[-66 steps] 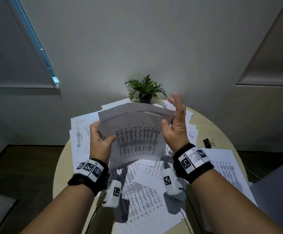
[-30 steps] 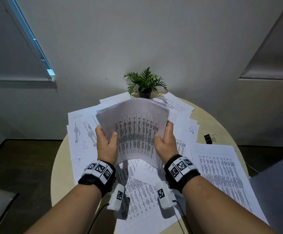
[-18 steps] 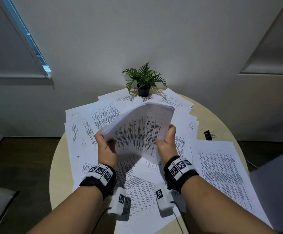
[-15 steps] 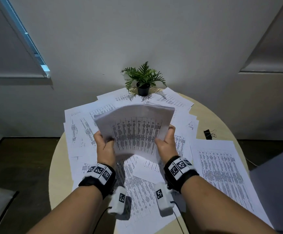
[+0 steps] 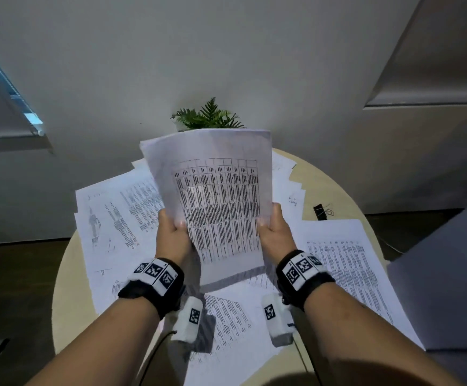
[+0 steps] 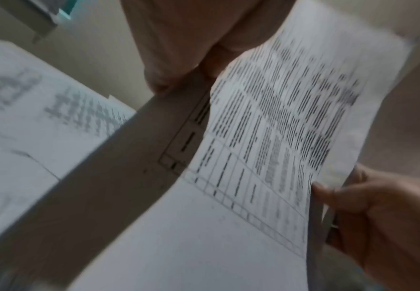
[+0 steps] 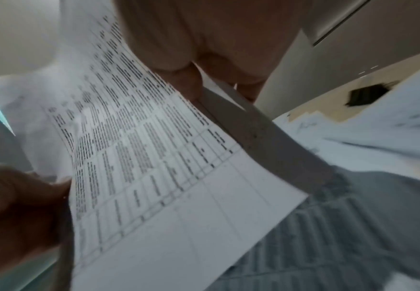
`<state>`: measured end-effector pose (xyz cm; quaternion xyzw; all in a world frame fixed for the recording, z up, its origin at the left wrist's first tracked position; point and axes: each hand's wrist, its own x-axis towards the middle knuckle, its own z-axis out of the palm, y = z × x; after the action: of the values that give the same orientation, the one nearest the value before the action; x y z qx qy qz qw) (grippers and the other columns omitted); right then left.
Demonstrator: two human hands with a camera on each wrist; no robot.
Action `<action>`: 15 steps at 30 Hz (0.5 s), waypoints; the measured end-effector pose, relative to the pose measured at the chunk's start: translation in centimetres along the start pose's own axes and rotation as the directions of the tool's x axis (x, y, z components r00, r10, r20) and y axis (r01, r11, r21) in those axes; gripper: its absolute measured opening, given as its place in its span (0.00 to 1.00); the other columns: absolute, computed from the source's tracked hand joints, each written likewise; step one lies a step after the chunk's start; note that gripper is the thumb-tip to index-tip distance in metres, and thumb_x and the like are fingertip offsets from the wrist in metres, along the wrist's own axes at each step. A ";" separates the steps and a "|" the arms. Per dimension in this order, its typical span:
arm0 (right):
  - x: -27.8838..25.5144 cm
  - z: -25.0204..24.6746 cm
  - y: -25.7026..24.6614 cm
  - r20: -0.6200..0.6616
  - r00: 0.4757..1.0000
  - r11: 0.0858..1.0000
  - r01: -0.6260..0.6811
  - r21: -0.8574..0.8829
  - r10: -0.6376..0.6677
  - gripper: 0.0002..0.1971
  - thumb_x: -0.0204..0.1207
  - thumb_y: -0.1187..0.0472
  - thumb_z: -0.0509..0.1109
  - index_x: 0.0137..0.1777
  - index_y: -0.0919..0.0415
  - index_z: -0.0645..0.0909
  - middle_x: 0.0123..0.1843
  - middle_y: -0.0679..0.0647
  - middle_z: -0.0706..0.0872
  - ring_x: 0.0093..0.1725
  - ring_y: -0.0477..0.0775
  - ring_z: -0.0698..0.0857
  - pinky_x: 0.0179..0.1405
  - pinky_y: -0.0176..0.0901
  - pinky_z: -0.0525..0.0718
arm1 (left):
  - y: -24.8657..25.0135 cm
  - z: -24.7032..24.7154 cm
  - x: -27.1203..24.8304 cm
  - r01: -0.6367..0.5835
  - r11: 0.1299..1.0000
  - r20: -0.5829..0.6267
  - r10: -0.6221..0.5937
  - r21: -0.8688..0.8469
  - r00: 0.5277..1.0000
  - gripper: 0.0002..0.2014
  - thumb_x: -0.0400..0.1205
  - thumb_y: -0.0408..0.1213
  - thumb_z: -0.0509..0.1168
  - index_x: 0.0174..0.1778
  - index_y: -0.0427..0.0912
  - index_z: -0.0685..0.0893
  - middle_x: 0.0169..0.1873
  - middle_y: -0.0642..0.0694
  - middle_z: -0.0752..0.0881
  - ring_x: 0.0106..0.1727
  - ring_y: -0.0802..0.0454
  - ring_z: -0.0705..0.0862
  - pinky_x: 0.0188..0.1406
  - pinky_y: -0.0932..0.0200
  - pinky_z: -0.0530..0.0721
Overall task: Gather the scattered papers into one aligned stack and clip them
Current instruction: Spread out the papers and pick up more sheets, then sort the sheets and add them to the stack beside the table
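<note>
Stack: white printed table sheets (image 5: pixel 212 196), held upright above round beige worktop (image 5: pixel 335 188)
Left hand (image 5: pixel 172 235): fingers curled, gripping left edge
Right hand (image 5: pixel 274 232): fingers curled, gripping right edge
Clip: black binder clip (image 5: pixel 320 211), lying on worktop

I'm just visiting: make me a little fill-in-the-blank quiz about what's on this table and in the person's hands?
1. The left hand and right hand together hold a bundle of ____.
2. The black binder clip lies on the ____, not in a hand.
3. Behind the held sheets stands a small potted ____.

Missing words: papers; table; plant
</note>
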<state>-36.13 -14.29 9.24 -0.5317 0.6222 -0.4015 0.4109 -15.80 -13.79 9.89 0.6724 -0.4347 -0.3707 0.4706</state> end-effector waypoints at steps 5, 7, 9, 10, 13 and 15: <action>-1.5 -6.3 5.8 -0.223 0.954 0.944 -0.248 -0.217 0.199 0.14 0.80 0.72 0.54 0.62 0.58 0.70 0.43 0.61 0.81 0.36 0.58 0.80 0.29 0.43 0.79 | -0.5 7.7 -2.9 0.062 0.959 0.241 -0.131 0.275 0.962 0.18 0.83 0.25 0.53 0.70 0.35 0.65 0.47 0.43 0.77 0.45 0.46 0.78 0.48 0.47 0.82; -3.0 -9.7 8.4 -0.289 0.914 0.903 -0.357 -0.241 0.284 0.15 0.81 0.72 0.55 0.65 0.62 0.73 0.49 0.65 0.83 0.41 0.60 0.81 0.35 0.44 0.79 | -1.3 10.9 -4.9 0.044 0.940 0.339 -0.165 0.337 0.926 0.20 0.82 0.24 0.55 0.71 0.38 0.69 0.51 0.43 0.80 0.49 0.47 0.80 0.49 0.51 0.81; -4.6 -12.8 11.0 -0.334 0.864 0.855 -0.463 -0.233 0.377 0.20 0.82 0.72 0.56 0.73 0.60 0.72 0.64 0.66 0.81 0.57 0.64 0.82 0.51 0.45 0.79 | -2.3 13.8 -6.7 0.004 0.919 0.434 -0.189 0.394 0.881 0.22 0.81 0.26 0.59 0.72 0.41 0.71 0.53 0.43 0.85 0.51 0.45 0.83 0.50 0.52 0.83; -5.5 -14.2 12.3 -0.348 0.842 0.834 -0.503 -0.227 0.413 0.23 0.82 0.72 0.56 0.76 0.59 0.69 0.69 0.65 0.79 0.63 0.65 0.81 0.57 0.45 0.77 | -2.6 15.1 -7.7 -0.008 0.913 0.474 -0.204 0.408 0.857 0.22 0.80 0.27 0.62 0.71 0.41 0.73 0.52 0.43 0.86 0.51 0.45 0.85 0.49 0.52 0.84; -7.0 -17.7 15.5 -0.367 0.819 0.793 -0.547 -0.269 0.441 0.28 0.80 0.74 0.57 0.79 0.56 0.66 0.72 0.64 0.77 0.68 0.65 0.79 0.63 0.47 0.77 | -3.5 18.5 -10.2 -0.060 0.885 0.527 -0.219 0.462 0.821 0.19 0.79 0.30 0.65 0.67 0.42 0.77 0.48 0.45 0.87 0.46 0.50 0.83 0.41 0.59 0.79; -7.4 -19.3 17.1 -0.363 0.825 0.758 -0.551 -0.347 0.433 0.29 0.79 0.73 0.59 0.80 0.57 0.66 0.73 0.64 0.77 0.69 0.65 0.77 0.67 0.48 0.75 | -3.9 20.3 -11.6 -0.084 0.869 0.526 -0.216 0.488 0.823 0.18 0.79 0.30 0.66 0.65 0.41 0.78 0.52 0.45 0.87 0.46 0.52 0.80 0.43 0.63 0.75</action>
<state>-59.17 -3.82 0.44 -0.3682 0.8629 -0.1939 0.2869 -37.31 -8.57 1.47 0.6442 -0.6091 -0.4466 0.1210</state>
